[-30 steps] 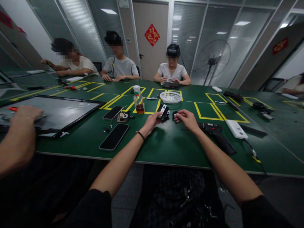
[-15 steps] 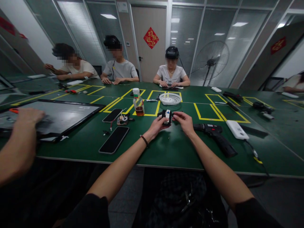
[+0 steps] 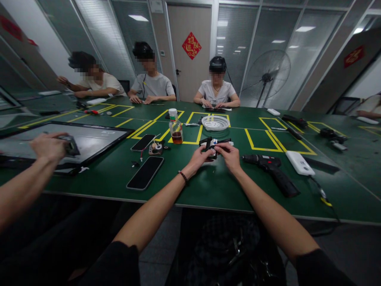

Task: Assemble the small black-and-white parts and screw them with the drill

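Observation:
Just above the green table, both hands meet on a small black-and-white part (image 3: 213, 143); its exact kind is too small to make out. My left hand (image 3: 200, 159), a beaded bracelet at its wrist, grips the part from the left with the thumb on top. My right hand (image 3: 229, 156) pinches at the part's right side, its fingertips close to the left thumb. What sits between the right fingertips is partly hidden. A black cordless drill (image 3: 272, 171) lies to the right of my right hand. Left of my left hand rests a phone (image 3: 145, 173).
Behind my hands stand a white plastic basket (image 3: 215, 124) and a bottle of brown liquid (image 3: 176, 129). A second phone (image 3: 143, 143) and a small motor-like part (image 3: 156, 148) lie left. A white power bank (image 3: 300, 163) is at right. A co-worker's hand (image 3: 50, 147) works over a flat panel (image 3: 89, 139).
My right hand has moved left onto the part, which is now turned, with dark pieces extending sideways. The co-worker's hand at left has lifted and now holds a dark block-like object.

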### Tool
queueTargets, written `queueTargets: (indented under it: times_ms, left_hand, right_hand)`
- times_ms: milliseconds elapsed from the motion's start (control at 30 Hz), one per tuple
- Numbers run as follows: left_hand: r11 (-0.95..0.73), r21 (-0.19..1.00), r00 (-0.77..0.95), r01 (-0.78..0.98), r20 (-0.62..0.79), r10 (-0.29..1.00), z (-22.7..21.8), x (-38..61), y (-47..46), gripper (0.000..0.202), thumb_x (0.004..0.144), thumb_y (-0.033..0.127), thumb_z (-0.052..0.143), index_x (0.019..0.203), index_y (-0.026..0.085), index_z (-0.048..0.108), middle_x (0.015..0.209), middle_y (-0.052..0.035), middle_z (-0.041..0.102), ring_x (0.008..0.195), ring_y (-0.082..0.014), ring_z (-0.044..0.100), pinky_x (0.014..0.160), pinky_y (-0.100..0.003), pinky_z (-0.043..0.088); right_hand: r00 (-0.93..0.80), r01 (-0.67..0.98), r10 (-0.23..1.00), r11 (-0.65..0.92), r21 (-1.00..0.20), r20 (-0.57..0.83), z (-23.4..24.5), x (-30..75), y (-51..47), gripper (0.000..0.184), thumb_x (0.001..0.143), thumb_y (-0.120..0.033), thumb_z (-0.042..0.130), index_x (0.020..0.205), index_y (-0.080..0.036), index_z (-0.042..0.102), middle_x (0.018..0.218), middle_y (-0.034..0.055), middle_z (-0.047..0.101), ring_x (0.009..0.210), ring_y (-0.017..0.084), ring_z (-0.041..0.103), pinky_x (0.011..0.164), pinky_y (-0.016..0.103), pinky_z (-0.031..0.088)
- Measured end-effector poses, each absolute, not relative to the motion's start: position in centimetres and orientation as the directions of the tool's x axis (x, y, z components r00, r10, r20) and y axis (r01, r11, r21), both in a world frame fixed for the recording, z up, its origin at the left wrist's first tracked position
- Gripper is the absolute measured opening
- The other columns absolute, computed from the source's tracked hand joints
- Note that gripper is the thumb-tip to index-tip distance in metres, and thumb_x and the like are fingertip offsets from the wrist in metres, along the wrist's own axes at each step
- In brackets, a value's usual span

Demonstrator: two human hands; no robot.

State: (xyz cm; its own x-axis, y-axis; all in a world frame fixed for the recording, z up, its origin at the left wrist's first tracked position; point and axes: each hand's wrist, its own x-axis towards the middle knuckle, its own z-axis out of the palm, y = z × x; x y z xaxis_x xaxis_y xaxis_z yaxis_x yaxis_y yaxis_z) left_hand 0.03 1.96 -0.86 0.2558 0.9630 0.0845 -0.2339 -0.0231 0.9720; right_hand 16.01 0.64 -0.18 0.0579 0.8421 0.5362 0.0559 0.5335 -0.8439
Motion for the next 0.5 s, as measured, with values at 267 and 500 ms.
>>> queueTargets:
  times_ms: [267, 500]
  left_hand:
    - [-0.138, 0.981, 0.219, -0.139, 0.166, 0.961, -1.6, -0.2, 2.2, 0.061, 0.068, 0.036, 0.081, 0.117, 0.015, 0.051, 0.092, -0.0106, 0.071, 0.083, -0.0212, 0.069, 0.074, -0.036, 0.057]
    - [-0.229, 0.967, 0.219, -0.114, 0.249, 0.943, -1.7, -0.4, 1.9, 0.074, 0.063, 0.03, 0.084, 0.126, 0.015, 0.048, 0.103, -0.013, 0.071, 0.089, -0.0209, 0.069, 0.083, -0.038, 0.055]
  right_hand:
    - [0.024, -0.167, 0.941, 0.337, -0.927, 0.338, -0.9, 16.1, 1.2, 0.031, 0.068, -0.04, 0.079, 0.089, -0.02, 0.068, 0.091, 0.0038, 0.068, 0.085, 0.019, 0.063, 0.083, 0.036, 0.051]
    - [-0.121, -0.336, 0.981, 0.102, -0.936, 0.15, -1.3, 17.0, 1.5, 0.037, 0.059, -0.033, 0.086, 0.082, -0.02, 0.06, 0.08, -0.0009, 0.062, 0.074, 0.015, 0.061, 0.078, 0.033, 0.052]
